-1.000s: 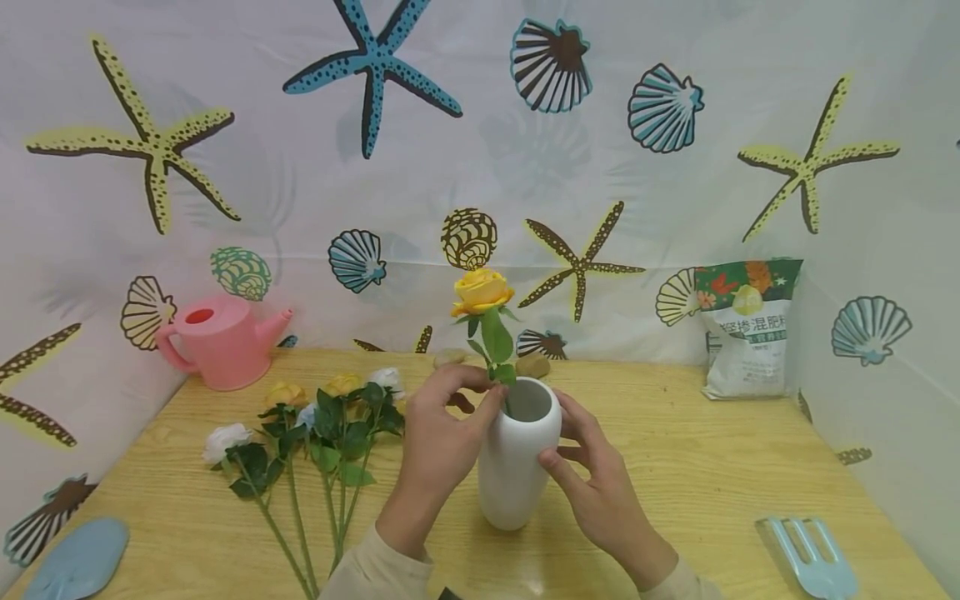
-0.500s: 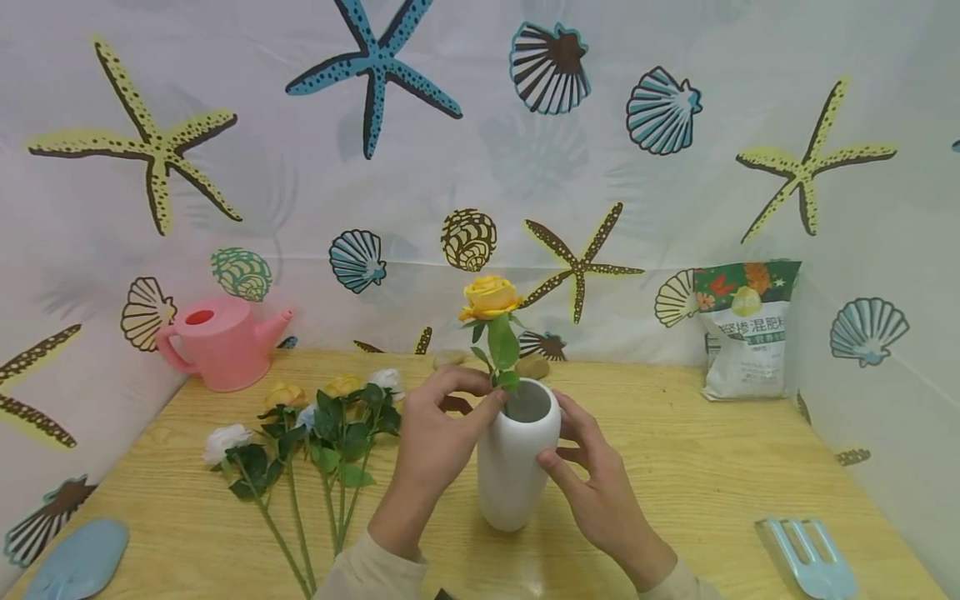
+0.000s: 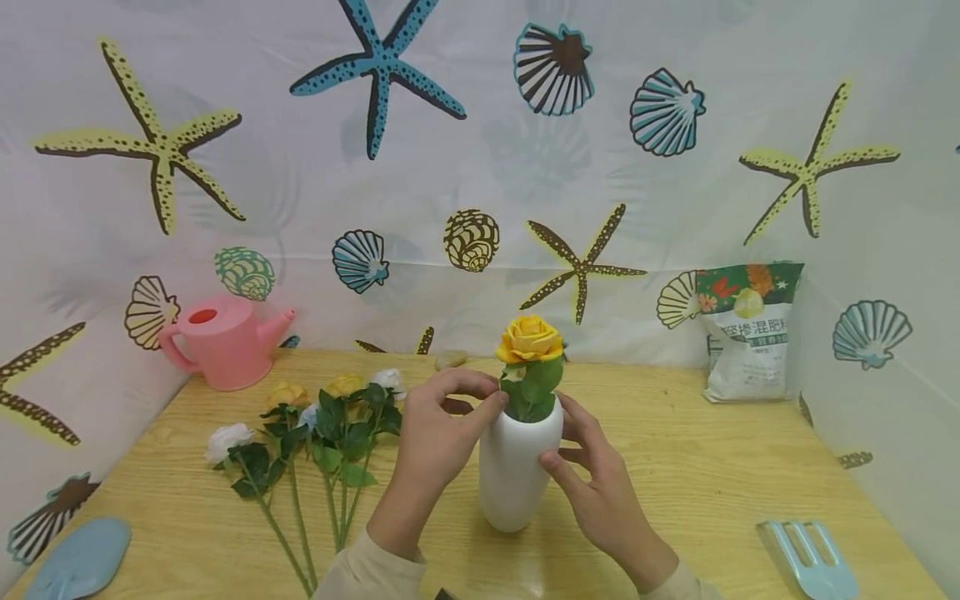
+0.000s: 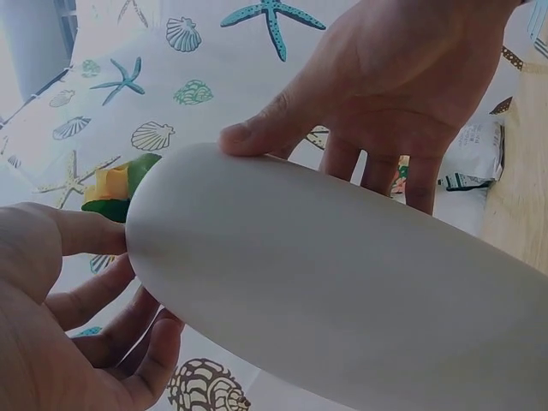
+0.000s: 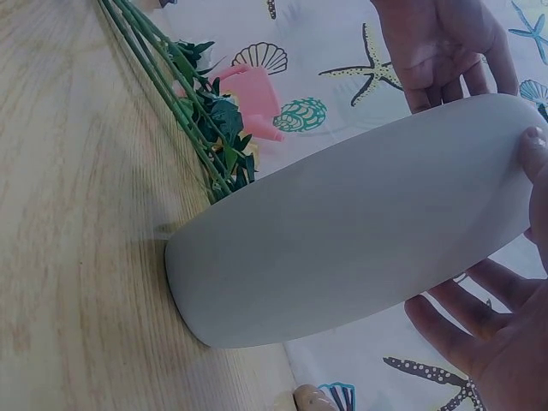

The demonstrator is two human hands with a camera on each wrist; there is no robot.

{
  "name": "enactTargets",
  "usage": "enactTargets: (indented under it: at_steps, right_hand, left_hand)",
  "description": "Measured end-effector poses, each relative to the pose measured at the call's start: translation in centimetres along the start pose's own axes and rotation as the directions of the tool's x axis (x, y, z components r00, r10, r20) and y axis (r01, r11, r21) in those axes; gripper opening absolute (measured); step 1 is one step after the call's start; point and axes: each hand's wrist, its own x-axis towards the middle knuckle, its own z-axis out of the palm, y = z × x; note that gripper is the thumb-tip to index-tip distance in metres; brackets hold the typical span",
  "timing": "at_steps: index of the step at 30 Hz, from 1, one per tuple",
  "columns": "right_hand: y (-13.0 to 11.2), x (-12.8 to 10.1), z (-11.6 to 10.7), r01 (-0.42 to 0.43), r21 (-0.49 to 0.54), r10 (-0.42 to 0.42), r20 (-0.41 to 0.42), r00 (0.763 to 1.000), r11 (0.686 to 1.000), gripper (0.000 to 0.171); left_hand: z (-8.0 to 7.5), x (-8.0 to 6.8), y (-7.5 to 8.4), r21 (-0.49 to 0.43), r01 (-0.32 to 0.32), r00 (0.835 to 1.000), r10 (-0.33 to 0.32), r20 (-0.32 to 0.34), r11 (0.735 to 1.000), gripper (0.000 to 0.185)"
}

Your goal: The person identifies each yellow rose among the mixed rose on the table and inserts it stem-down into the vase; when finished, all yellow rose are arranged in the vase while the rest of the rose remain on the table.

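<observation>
A yellow rose [image 3: 529, 339] stands in the white vase [image 3: 513, 475], its green leaves at the mouth and its lower stem hidden inside. My left hand [image 3: 447, 425] holds the vase's upper left side with curled fingers, thumb and fingertip close together at the rim beside the leaves. Low against the vase wall lie its other fingers [image 4: 158, 351], as the left wrist view shows. On the opposite side my right hand [image 3: 600, 483] grips the vase, thumb in front and fingers behind. The vase [image 5: 342, 231] leans slightly in the head view, its base on the table.
Several white, yellow and blue flowers [image 3: 330, 450] lie left of the vase. A pink watering can [image 3: 225, 346] stands behind them. A blue shovel [image 3: 82, 558] is at front left, a blue fork [image 3: 817, 567] at front right. A fertilizer bag [image 3: 750, 342] leans at back right.
The yellow rose has moved right and down into the vase, and its leaves now sit at the mouth. My left hand has let go of its stem. Both hands stay almost in place.
</observation>
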Motion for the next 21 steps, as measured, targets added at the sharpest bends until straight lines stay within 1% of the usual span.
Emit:
enactTargets:
  at_steps: [5,9,12,16,19,21]
  right_hand:
    - [-0.1,0.0,0.0,-0.006,-0.003,0.006,0.003,1.000,1.000,0.064]
    - [-0.1,0.0,0.0,0.000,-0.002,0.000,0.003,1.000,1.000,0.064]
    - [0.0,0.0,0.1,0.002,-0.007,-0.002,0.001,1.000,1.000,0.065]
    - [0.0,0.0,0.1,0.003,-0.013,-0.004,-0.004,1.000,1.000,0.065]
    - [0.1,0.0,0.1,0.009,-0.010,-0.010,-0.008,1.000,1.000,0.065]
    - [0.2,0.0,0.1,0.011,-0.007,-0.011,-0.010,1.000,1.000,0.065]
  left_hand:
    - [-0.2,0.0,0.1,0.010,0.002,1.000,-0.002,0.000,1.000,0.005]
    - [-0.8,0.1,-0.1,0.026,-0.005,1.000,0.006,-0.014,1.000,0.006]
    - [-1.6,0.2,-0.5,0.023,0.005,0.999,-0.004,-0.054,1.000,0.008]
    - [-3.2,0.3,-1.3,-0.048,0.021,0.993,-0.026,-0.116,0.999,0.011]
    - [-4.3,0.5,-2.2,-0.102,0.021,0.990,-0.035,-0.134,0.995,0.012]
    - [-5.0,0.6,-2.9,-0.098,0.034,0.990,-0.047,-0.133,0.995,0.013]
